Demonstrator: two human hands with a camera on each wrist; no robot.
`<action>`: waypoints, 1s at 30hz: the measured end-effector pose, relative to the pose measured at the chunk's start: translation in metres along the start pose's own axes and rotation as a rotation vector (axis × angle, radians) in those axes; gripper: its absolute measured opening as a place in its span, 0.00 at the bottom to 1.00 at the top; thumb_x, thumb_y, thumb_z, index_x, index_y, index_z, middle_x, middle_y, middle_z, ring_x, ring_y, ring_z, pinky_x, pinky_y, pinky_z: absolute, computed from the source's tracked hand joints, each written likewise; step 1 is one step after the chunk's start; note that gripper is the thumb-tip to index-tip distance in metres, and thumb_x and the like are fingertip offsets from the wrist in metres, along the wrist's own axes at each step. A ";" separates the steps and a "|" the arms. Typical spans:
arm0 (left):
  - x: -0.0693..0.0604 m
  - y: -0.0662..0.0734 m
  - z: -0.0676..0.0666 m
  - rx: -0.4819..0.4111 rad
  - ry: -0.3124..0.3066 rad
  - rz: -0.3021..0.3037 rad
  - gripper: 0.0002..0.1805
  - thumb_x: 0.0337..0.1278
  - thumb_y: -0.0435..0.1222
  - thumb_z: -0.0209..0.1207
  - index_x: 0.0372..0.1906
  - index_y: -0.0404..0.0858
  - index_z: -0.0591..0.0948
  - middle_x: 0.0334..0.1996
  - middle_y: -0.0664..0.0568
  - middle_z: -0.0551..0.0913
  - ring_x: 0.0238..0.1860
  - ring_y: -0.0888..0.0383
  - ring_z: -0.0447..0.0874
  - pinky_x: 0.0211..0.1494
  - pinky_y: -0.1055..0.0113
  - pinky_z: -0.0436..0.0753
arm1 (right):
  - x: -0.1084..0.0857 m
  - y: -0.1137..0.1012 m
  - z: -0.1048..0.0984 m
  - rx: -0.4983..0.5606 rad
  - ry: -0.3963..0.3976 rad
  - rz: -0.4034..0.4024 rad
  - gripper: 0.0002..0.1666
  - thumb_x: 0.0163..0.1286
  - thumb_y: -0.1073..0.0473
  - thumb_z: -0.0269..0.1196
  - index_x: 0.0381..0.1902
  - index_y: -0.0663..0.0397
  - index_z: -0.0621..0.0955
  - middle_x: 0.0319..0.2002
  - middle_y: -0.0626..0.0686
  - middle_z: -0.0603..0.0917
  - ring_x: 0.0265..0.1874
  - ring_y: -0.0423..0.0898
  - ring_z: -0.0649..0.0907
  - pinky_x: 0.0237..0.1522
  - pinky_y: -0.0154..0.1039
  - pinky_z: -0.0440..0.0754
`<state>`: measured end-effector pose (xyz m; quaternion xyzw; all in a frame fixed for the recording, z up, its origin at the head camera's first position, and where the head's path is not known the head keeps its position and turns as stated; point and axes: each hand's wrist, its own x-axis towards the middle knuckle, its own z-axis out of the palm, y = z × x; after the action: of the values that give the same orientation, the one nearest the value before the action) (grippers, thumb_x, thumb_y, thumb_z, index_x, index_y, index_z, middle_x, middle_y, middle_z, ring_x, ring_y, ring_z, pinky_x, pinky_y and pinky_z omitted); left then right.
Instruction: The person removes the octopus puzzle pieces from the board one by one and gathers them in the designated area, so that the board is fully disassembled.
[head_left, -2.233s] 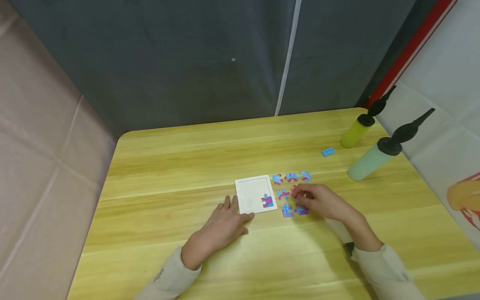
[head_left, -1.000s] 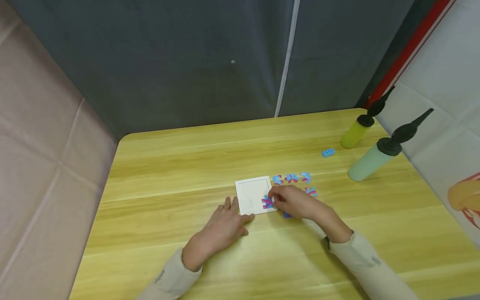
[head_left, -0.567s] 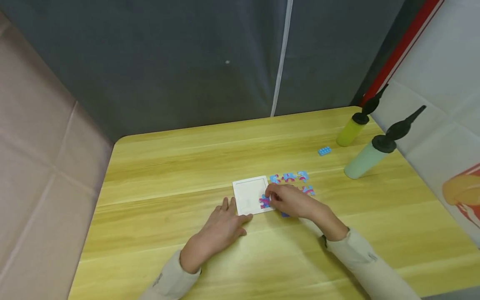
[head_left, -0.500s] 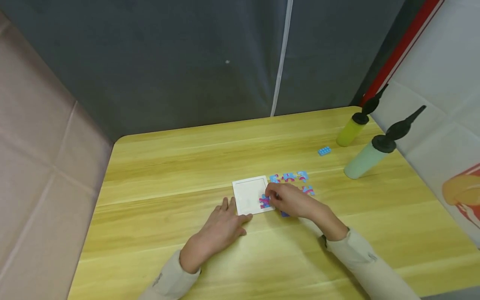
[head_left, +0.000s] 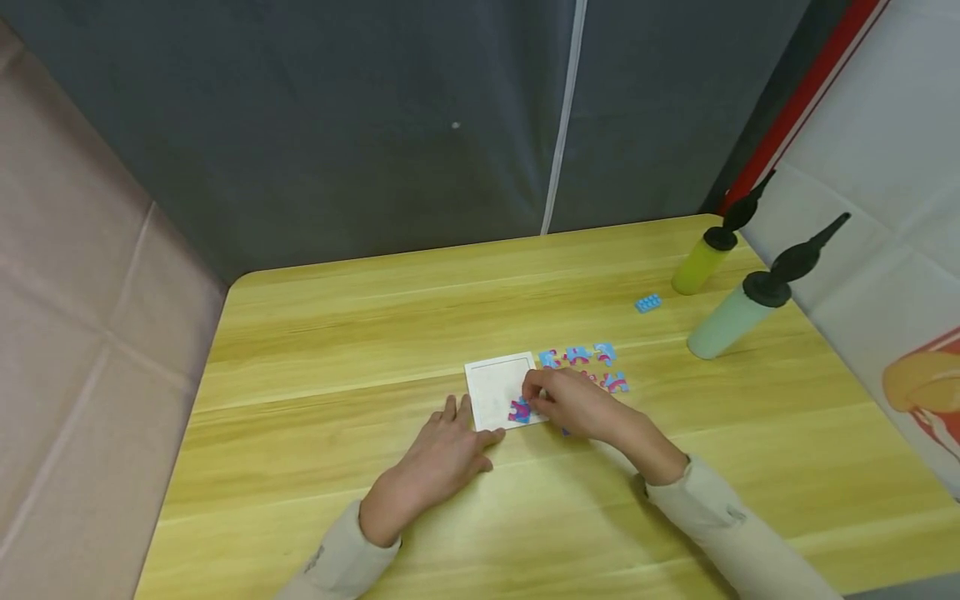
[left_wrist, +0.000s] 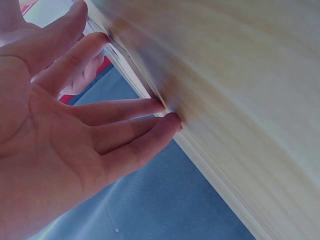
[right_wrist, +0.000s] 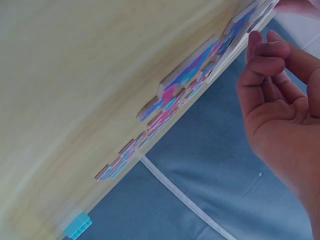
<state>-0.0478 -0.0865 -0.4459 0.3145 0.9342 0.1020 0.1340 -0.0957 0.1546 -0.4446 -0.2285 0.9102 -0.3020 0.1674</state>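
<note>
A white square puzzle tray lies flat on the table. My left hand rests beside it with fairly straight fingers, fingertips touching its left edge and thumb its lower edge; the left wrist view shows the fingers at that edge. Over the tray's lower right, my right hand pinches at a pink-and-blue puzzle piece, partly hiding it. The right wrist view shows that hand with curled fingers brought together. Loose jigsaw pieces lie right of the tray, some hidden under the right hand.
A small blue toy brick lies behind the loose pieces. At the table's right side stand a yellow-green bottle and a pale green bottle, each with a black top. A dark curtain hangs behind the table.
My right hand has moved left from the loose pieces to the tray. The piece in the tray has shifted left and slightly toward me, turning a little. My left hand has stayed put.
</note>
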 end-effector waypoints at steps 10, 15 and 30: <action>-0.001 0.000 -0.001 -0.002 -0.020 -0.007 0.24 0.66 0.49 0.65 0.66 0.53 0.82 0.71 0.20 0.66 0.71 0.21 0.66 0.67 0.36 0.77 | 0.002 -0.004 0.007 -0.107 -0.018 -0.013 0.11 0.72 0.59 0.67 0.50 0.53 0.86 0.41 0.47 0.82 0.36 0.40 0.77 0.43 0.37 0.78; -0.001 -0.001 0.000 -0.001 -0.019 -0.003 0.24 0.67 0.49 0.65 0.66 0.53 0.82 0.71 0.20 0.66 0.71 0.21 0.66 0.67 0.37 0.77 | 0.003 -0.006 0.009 -0.103 -0.019 -0.058 0.04 0.71 0.60 0.68 0.42 0.51 0.84 0.37 0.46 0.80 0.33 0.40 0.74 0.38 0.34 0.75; -0.001 0.001 -0.002 -0.010 -0.022 -0.013 0.24 0.66 0.48 0.66 0.65 0.53 0.83 0.71 0.20 0.66 0.70 0.20 0.66 0.67 0.36 0.77 | 0.004 -0.004 0.003 0.038 -0.044 -0.060 0.06 0.76 0.65 0.60 0.41 0.49 0.82 0.34 0.45 0.86 0.33 0.38 0.80 0.40 0.34 0.79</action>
<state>-0.0470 -0.0866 -0.4440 0.3091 0.9341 0.1022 0.1465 -0.0965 0.1485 -0.4452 -0.2590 0.8932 -0.3190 0.1825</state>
